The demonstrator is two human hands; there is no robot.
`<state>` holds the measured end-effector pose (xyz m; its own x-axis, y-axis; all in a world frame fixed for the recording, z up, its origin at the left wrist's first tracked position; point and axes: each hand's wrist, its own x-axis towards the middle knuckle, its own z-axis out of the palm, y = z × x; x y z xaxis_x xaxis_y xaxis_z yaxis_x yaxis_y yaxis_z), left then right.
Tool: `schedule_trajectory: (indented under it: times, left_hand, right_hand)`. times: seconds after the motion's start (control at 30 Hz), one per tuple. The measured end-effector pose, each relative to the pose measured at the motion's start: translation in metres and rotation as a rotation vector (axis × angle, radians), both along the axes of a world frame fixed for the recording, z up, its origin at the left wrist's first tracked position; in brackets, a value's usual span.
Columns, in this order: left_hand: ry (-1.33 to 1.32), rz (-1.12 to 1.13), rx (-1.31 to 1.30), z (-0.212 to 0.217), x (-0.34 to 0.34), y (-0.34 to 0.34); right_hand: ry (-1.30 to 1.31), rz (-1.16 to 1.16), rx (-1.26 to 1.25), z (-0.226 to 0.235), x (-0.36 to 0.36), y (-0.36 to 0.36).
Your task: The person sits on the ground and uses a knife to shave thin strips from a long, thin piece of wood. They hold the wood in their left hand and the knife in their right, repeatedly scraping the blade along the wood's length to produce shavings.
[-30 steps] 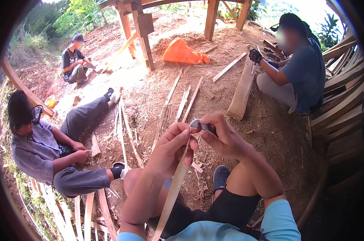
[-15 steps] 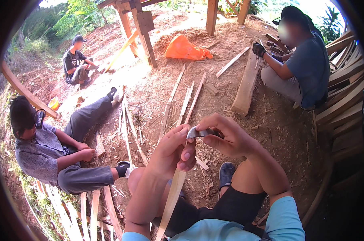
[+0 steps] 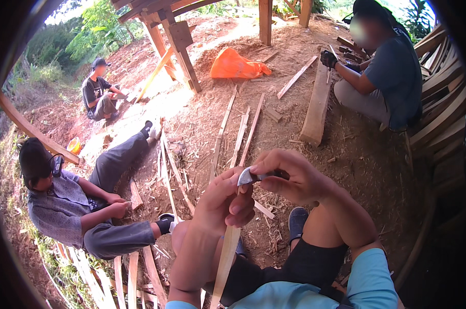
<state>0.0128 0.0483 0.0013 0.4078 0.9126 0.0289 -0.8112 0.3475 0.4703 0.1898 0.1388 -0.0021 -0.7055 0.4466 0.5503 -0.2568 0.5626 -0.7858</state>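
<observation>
At the centre of the frame, the left hand [image 3: 220, 198] is closed around a pale, flat wooden strip [image 3: 226, 265], which comes out below the fingers and runs down to the lower edge, in front of black shorts [image 3: 307, 265]. Just right of it, the right hand [image 3: 292, 177] grips a small blade [image 3: 245, 177] with a curved grey edge, fingers bent over its dark part, most of which they hide. The blade's end reaches the left fingertips, at the upper part of the strip; whether it cuts into the wood cannot be told. Below the right hand is a dark shoe [image 3: 297, 222] on brown soil scattered with shavings. Narrow lengths of wood [image 3: 252, 129] lie above the hands, and a thick plank [image 3: 315, 113] lies in the upper right, beside a seated co-worker [image 3: 397, 67] in dark gloves. A second person [image 3: 55, 206] sits at the left with both hands together near the lap, and a third [image 3: 95, 92] sits in the upper left. An orange sheet [image 3: 235, 65] lies at the upper centre, near wooden posts [image 3: 180, 38]. Stacked slats [image 3: 444, 116] fill the right edge; more slats [image 3: 133, 278] lie in the lower left.
</observation>
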Motion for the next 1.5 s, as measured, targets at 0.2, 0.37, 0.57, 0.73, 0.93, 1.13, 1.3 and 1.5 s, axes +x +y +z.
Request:
schedule_trajectory:
  times: [0.2,0.37,0.57,0.73,0.93,1.13,1.3,1.5]
  left_hand:
    - [0.02,-0.008,0.015,-0.002,0.0,0.001]
    - [0.015,-0.021,0.054,-0.004,0.002,0.003]
    - [0.018,-0.018,0.035,-0.001,0.004,0.005]
    - [0.098,0.079,0.049,-0.003,0.004,0.009]
    - [0.419,0.303,-0.01,0.017,0.009,-0.002]
    - [0.75,0.519,-0.025,0.03,0.02,-0.009]
    - [0.788,0.528,0.041,0.028,0.018,-0.01]
    - [0.845,0.534,0.041,0.029,0.016,-0.007]
  right_hand:
    - [-0.019,0.025,0.037,0.002,0.005,0.005]
    - [0.035,0.073,-0.024,0.002,0.006,0.006]
    - [0.041,0.088,-0.026,0.002,0.009,0.013]
    - [-0.014,0.022,-0.054,0.005,0.011,0.011]
    - [-0.006,-0.123,0.043,0.007,0.014,-0.002]
    - [-0.018,-0.082,-0.029,0.003,0.013,0.002]
    - [0.002,-0.071,-0.038,0.004,0.013,0.002]
    - [-0.014,-0.06,-0.048,0.002,0.011,0.005]
